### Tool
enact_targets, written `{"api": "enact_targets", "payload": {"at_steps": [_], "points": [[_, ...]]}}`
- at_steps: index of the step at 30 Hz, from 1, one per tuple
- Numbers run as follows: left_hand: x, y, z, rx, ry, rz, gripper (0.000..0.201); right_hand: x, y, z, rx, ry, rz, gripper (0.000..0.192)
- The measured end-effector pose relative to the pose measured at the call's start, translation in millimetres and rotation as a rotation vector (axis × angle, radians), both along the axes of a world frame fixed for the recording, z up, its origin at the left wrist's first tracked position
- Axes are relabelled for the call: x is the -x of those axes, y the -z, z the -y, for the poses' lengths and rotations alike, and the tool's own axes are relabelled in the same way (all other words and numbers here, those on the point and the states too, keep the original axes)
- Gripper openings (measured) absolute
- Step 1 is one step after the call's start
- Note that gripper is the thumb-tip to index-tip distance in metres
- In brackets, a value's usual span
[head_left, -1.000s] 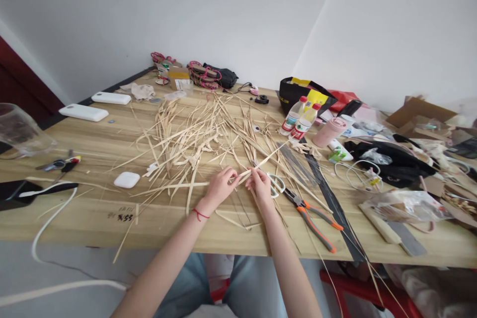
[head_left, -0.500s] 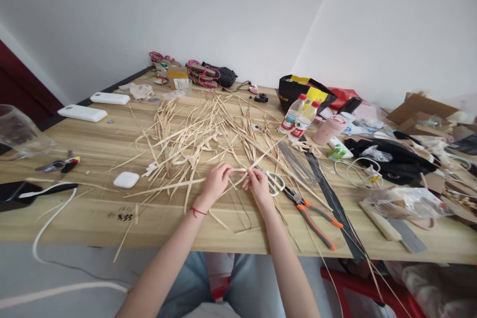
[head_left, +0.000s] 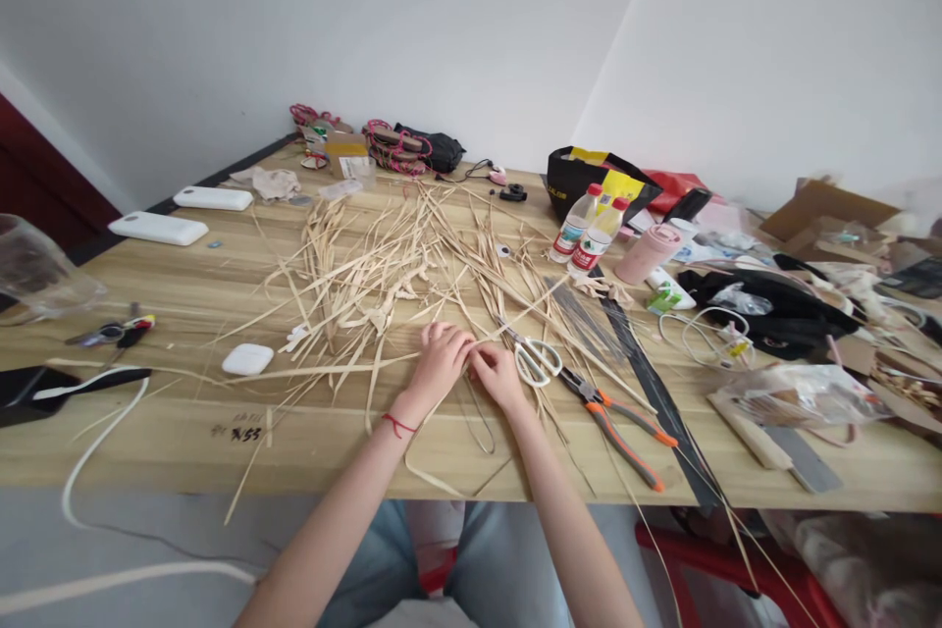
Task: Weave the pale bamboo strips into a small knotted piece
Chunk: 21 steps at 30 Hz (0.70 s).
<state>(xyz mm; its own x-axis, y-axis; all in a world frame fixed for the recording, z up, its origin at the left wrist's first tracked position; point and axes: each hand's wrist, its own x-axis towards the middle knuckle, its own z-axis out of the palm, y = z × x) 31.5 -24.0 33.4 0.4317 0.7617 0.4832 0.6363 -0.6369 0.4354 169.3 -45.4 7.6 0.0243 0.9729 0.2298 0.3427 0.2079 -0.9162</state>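
Observation:
Over the near middle of the table, my left hand point(head_left: 440, 361) and my right hand point(head_left: 497, 373) meet with their fingertips together. Both are closed on a pale straw strip point(head_left: 526, 312), which runs out up and to the right from my right fingers; the pinched part is hidden. A thin bent wire-like loop point(head_left: 482, 427) hangs or lies below my hands. Beyond them spreads a heap of loose straw strips point(head_left: 360, 265) with a small braided piece point(head_left: 404, 287) on it. Scissors with white handles point(head_left: 539, 361) lie just right of my right hand, beside orange-handled pliers point(head_left: 614, 427).
Two water bottles point(head_left: 598, 237) and a pink cup point(head_left: 649, 253) stand at the right, before a black bag point(head_left: 566, 179). A clear plastic bag point(head_left: 802, 394) lies near the right front. At the left are a white earphone case point(head_left: 248, 359), keys point(head_left: 122, 329) and white power banks point(head_left: 158, 228).
My hands have come together, the left moving right and the right moving slightly left. The strip stretched between them is now covered by my fingers.

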Motion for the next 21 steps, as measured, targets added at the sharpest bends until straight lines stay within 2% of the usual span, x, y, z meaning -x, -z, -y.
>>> {"api": "enact_targets", "payload": {"at_steps": [4, 8, 14, 17, 21], "points": [[3, 3.4, -4, 0.036, -0.089, 0.095, 0.013, -1, -2.9, 1, -0.019, -0.015, 0.017, 0.028], [7, 4.7, -9, 0.038, -0.138, 0.147, 0.01, -1, -4.9, 1, 0.004, 0.002, -0.061, 0.028], [5, 0.3, -3, -0.01, -0.02, 0.057, 0.011, 1, -9.5, 0, 0.089, 0.054, -0.231, 0.032], [3, -1.1, 1, -0.054, 0.054, -0.019, 0.014, -2, -9.0, -1, 0.1, 0.125, -0.251, 0.037], [2, -0.9, 2, -0.05, 0.047, -0.023, 0.015, -6, -5.2, -4, 0.106, 0.141, -0.234, 0.044]]}}
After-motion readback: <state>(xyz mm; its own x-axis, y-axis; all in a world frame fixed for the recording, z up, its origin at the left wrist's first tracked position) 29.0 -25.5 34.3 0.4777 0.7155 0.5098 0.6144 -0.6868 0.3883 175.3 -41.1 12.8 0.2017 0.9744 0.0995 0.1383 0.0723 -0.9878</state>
